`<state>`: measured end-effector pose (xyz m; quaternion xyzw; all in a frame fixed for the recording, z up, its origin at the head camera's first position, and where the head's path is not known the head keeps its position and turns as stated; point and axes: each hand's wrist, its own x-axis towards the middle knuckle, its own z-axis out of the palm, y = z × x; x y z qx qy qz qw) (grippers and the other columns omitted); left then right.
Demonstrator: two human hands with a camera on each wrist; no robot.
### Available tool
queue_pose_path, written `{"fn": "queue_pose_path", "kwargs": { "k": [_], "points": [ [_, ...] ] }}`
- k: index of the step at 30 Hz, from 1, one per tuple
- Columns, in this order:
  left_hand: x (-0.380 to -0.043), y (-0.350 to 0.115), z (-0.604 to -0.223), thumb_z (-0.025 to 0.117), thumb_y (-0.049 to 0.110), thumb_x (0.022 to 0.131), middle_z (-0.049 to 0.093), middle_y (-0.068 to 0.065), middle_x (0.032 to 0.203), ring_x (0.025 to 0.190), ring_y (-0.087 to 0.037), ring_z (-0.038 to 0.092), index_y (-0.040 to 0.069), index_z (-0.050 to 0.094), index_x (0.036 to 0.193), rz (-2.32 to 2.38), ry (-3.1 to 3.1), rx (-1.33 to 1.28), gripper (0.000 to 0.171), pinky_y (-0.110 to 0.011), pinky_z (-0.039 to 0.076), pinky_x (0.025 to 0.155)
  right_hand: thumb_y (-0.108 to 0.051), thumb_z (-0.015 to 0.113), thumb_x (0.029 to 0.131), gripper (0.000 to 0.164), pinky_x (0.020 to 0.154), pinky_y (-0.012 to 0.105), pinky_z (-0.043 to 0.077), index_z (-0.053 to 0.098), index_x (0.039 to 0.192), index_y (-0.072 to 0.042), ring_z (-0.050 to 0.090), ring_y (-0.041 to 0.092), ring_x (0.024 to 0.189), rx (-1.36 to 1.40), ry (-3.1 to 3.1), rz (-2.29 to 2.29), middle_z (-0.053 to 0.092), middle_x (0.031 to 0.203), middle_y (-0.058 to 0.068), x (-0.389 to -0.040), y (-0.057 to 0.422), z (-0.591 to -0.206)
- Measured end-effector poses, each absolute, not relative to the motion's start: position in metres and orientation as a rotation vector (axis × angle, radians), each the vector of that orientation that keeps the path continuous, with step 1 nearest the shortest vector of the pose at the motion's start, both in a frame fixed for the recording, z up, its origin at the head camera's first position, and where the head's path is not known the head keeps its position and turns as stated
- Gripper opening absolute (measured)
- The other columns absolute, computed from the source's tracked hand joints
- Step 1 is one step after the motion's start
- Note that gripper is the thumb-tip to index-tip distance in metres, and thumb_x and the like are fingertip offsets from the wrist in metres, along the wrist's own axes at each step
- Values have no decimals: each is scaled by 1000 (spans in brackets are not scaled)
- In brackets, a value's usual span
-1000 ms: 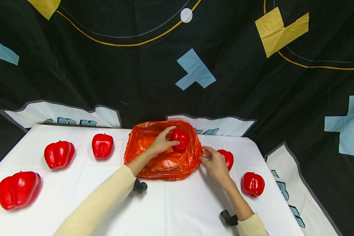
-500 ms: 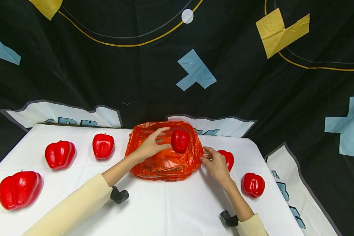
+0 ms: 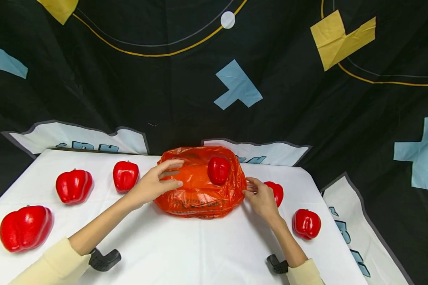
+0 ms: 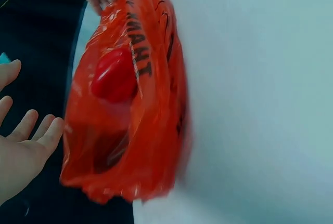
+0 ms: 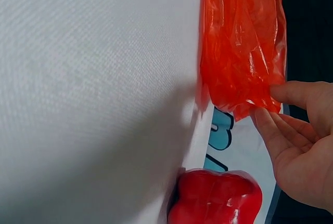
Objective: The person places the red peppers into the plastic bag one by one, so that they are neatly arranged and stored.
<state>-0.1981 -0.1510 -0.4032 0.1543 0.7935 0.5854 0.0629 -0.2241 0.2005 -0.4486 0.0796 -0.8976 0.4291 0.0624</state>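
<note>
One glossy red, lobed bell pepper [image 3: 219,170] lies inside the crumpled, translucent orange-red plastic bag [image 3: 196,198], toward the bag's right side and showing through its wide mouth. Dark lettering is printed on the bag. At the bag's left edge is the person's bare left hand [image 3: 154,186], its fingers spread and gripping nothing; in the head view their tips overlap the bag, and whether they touch it cannot be told. At the bag's right edge, the bare right hand [image 3: 262,199] pinches the plastic between thumb and fingers.

Just right of the bag, partly covered by that hand, is a second red pepper [image 3: 278,194]; a third red pepper [image 3: 306,224] sits farther right of the bag and nearer the person. Left of the bag is a fourth red pepper [image 3: 125,177], with a fifth red pepper [image 3: 73,187] farther left and a sixth red pepper [image 3: 26,228] farthest left, nearer the person than the bag is. White cloth covers the tabletop [image 3: 185,253] around the bag. Behind the bag hangs a black cloth backdrop [image 3: 146,91] with angular pale-blue and yellow shapes.
</note>
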Motion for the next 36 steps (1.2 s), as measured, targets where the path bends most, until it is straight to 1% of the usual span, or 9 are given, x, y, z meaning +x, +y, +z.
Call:
{"fn": "queue_pose_path", "kwargs": {
  "k": [10, 15, 20, 22, 24, 29, 30, 33, 36],
  "points": [
    [-155, -209, -388, 74, 22, 91, 51, -19, 140, 123, -41, 54, 7, 49, 142, 1647, 2577, 395, 59, -29, 54, 89, -2, 75, 87, 43, 86, 40, 57, 64, 129, 2, 70, 29, 98, 241, -2702, 1320, 72, 109, 15, -224, 205, -449],
    [-137, -244, -388, 73, 22, 92, 49, -21, 141, 121, -44, 54, 5, 48, 143, 1598, 2637, 309, 60, -29, 58, 81, -2, 74, 87, 43, 85, 40, 57, 64, 128, 3, 70, 29, 98, 244, -2697, 1321, 71, 110, 16, -224, 206, -452],
    [-120, -288, -396, 72, 21, 94, 53, -12, 135, 113, -3, 59, 5, 49, 142, 1532, 2760, 236, 55, -17, 54, 78, -2, 74, 88, 42, 85, 40, 57, 64, 128, 2, 70, 29, 98, 255, -2691, 1329, 71, 111, 16, -225, 203, -453],
    [-112, -307, -400, 71, 26, 94, 52, -4, 134, 106, 12, 53, 9, 49, 143, 1486, 2810, 123, 55, -15, 53, 76, -2, 74, 88, 42, 86, 40, 57, 64, 128, 2, 70, 29, 99, 255, -2691, 1336, 71, 111, 15, -225, 202, -452],
    [-105, -325, -406, 72, 28, 94, 49, -8, 135, 107, 3, 53, 8, 47, 145, 1432, 2861, 10, 60, -20, 57, 71, -3, 74, 88, 42, 86, 40, 57, 64, 128, 2, 70, 29, 99, 252, -2693, 1340, 71, 112, 15, -225, 202, -453],
    [-90, -360, -420, 74, 27, 91, 39, -30, 139, 106, -44, 47, 2, 41, 144, 1317, 2939, -225, 67, -41, 61, 61, -3, 74, 88, 42, 86, 41, 57, 64, 129, 1, 70, 29, 99, 242, -2700, 1328, 71, 112, 14, -224, 203, -453],
    [-87, -366, -423, 74, 26, 91, 41, -28, 136, 104, -42, 49, 2, 42, 142, 1304, 2951, -243, 64, -40, 61, 60, -3, 74, 88, 42, 86, 41, 57, 64, 129, 1, 70, 29, 99, 240, -2699, 1324, 71, 112, 14, -224, 203, -453],
    [-82, -385, -434, 73, 17, 93, 53, 1, 124, 100, -12, 56, 11, 53, 133, 1368, 2976, -232, 45, -22, 58, 62, -3, 75, 87, 42, 86, 41, 57, 65, 128, 0, 70, 28, 99, 233, -2696, 1323, 71, 111, 14, -224, 203, -454],
    [-80, -405, -451, 70, 6, 93, 45, 31, 110, 98, 16, 47, 25, 59, 127, 1445, 3032, -161, 41, -3, 46, 66, -3, 75, 87, 41, 86, 40, 57, 65, 127, 0, 70, 28, 98, 226, -2694, 1325, 71, 111, 13, -224, 203, -455]
  ]
}}
